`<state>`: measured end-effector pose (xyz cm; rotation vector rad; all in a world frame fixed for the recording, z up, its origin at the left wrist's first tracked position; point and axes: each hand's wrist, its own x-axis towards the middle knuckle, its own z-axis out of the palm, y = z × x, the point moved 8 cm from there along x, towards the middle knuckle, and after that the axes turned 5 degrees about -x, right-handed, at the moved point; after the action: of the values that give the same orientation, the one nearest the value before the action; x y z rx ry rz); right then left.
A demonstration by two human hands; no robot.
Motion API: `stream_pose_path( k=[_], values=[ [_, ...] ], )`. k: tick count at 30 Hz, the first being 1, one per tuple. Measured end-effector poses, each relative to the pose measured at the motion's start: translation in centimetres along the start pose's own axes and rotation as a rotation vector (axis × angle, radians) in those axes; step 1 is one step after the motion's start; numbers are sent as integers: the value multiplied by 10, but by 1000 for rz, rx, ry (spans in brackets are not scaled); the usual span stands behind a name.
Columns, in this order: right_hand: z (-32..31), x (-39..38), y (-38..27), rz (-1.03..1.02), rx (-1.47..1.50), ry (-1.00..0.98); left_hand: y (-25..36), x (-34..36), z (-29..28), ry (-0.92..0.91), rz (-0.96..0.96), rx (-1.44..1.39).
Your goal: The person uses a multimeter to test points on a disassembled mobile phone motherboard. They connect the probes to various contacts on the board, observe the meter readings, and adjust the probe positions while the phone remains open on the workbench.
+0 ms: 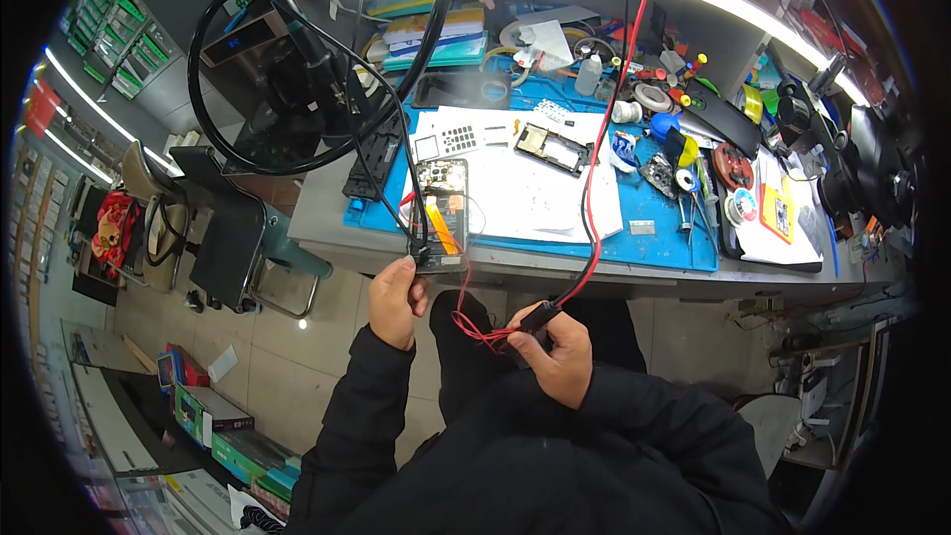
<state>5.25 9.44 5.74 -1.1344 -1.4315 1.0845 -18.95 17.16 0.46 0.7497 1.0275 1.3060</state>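
Note:
My left hand is closed at the bench's front edge, thumb and fingers pinching the near end of an opened phone. The phone's inner board shows, with an orange flex cable lying across it and thin wires beside it. Over my lap, my right hand is closed around a black cable joint. From that joint a thick red and black cable rises past the bench, and a bunch of thin red wires loops leftward toward the phone. The fingertips of both hands are partly hidden.
White paper covers part of a blue mat. A phone frame and a keypad sheet lie there. Tools, tape and bottles crowd the right side. A black looped cable hangs at left; a chair stands beside the bench.

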Motion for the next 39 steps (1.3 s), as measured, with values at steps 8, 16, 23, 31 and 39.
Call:
stream_pose_path(
  k=[8, 16, 23, 31, 39],
  values=[
    [32, 17, -24, -128, 3, -74, 13, 10, -10, -43, 9, 39],
    [64, 35, -33, -169, -16, -140, 17, 26, -32, -35, -22, 67],
    [95, 52, -19, -253, -90, -110, 19, 33, -45, -44, -16, 77],
    [110, 64, 35, -59, -182, -81, 27, 30, -65, 177, 77, 483],
    [104, 69, 53, 68, -248, -108, 37, 28, -78, 234, 202, 440]
  ],
)
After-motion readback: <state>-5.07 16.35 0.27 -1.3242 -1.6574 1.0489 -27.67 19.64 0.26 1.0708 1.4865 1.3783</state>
